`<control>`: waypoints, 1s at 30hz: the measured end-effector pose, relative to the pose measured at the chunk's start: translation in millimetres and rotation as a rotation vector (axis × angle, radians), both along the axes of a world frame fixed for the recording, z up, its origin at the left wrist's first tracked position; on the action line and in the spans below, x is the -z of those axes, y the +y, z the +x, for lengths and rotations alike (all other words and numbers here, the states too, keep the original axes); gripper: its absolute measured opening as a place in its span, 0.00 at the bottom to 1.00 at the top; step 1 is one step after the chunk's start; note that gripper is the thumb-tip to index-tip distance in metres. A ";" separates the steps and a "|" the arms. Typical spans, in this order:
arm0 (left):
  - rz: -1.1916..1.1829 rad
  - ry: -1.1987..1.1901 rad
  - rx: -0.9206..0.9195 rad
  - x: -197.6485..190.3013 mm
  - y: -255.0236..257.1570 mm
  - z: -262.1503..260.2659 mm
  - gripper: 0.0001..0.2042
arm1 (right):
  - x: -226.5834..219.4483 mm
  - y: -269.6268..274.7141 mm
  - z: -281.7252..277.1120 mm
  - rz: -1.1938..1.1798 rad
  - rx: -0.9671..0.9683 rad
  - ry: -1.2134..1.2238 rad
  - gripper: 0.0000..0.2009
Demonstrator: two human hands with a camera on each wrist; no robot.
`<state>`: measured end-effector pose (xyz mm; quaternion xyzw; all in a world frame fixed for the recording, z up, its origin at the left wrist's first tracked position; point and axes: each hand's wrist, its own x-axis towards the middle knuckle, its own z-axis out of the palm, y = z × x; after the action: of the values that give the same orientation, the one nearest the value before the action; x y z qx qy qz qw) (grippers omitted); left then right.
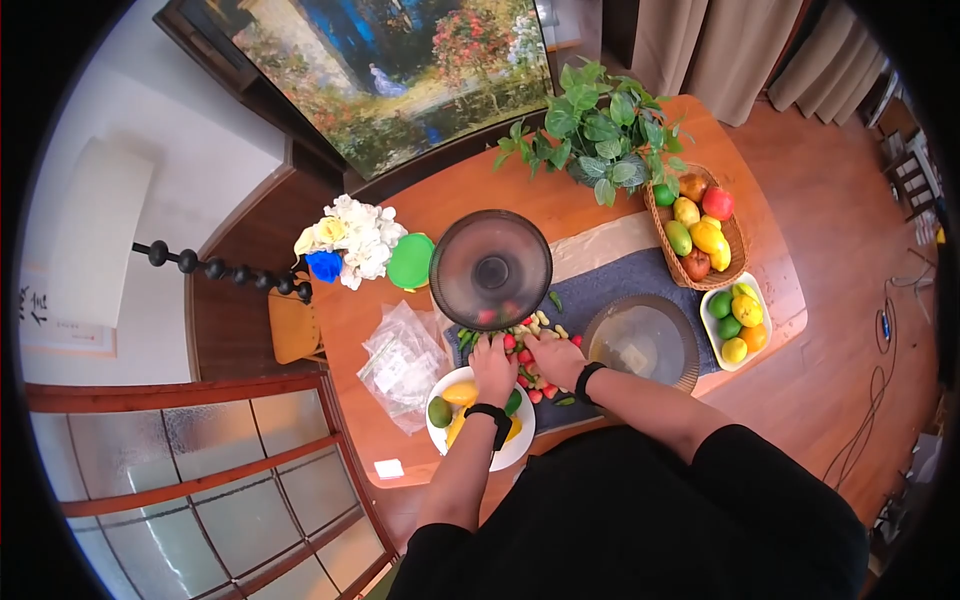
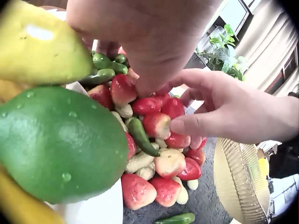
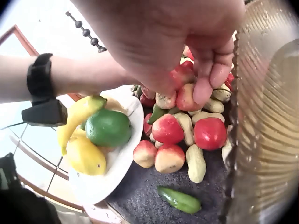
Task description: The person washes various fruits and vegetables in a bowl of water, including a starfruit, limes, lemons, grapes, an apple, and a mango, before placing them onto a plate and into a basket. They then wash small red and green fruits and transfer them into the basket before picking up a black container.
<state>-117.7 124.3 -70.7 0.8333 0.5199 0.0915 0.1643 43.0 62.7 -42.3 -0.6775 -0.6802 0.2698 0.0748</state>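
A heap of red strawberries [image 2: 139, 190], peanuts [image 3: 195, 163] and green peppers [image 2: 141, 136] lies on a dark blue cloth [image 1: 625, 275]. My left hand [image 1: 495, 372] reaches over the heap's left side, its fingers apart near the green peppers; its fingertips are partly hidden. From the right, my right hand [image 1: 556, 360] rests on the heap, thumb and fingers bent and touching strawberries in both wrist views. A lone green pepper [image 3: 179, 199] lies at the near side. Beyond the heap stands a dark translucent bowl [image 1: 490, 235].
Below my left forearm is a white plate [image 3: 128, 154] with mangoes and green fruit. A ribbed clear bowl [image 1: 680, 335] stands right of the heap. Farther out are a fruit basket [image 1: 738, 245], a white fruit tray [image 1: 761, 300], plastic bags [image 1: 403, 365], a green lid [image 1: 410, 262] and plants.
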 end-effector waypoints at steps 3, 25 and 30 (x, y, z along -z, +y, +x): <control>-0.028 -0.024 0.020 -1.5 0.9 4.0 0.19 | -0.4 -0.3 -1.9 -0.027 0.040 0.014 0.18; -0.109 -0.042 0.084 -3.0 -17.8 -0.8 0.13 | 16.0 -3.5 -20.1 0.064 0.092 0.193 0.13; -0.141 -0.161 0.044 3.7 -17.4 -2.2 0.15 | 19.4 1.4 -20.9 -0.035 0.158 0.214 0.14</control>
<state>-119.9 106.9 -74.5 0.8208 0.4918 0.1177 0.2655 22.1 64.1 -61.8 -0.6975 -0.6079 0.3456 0.1563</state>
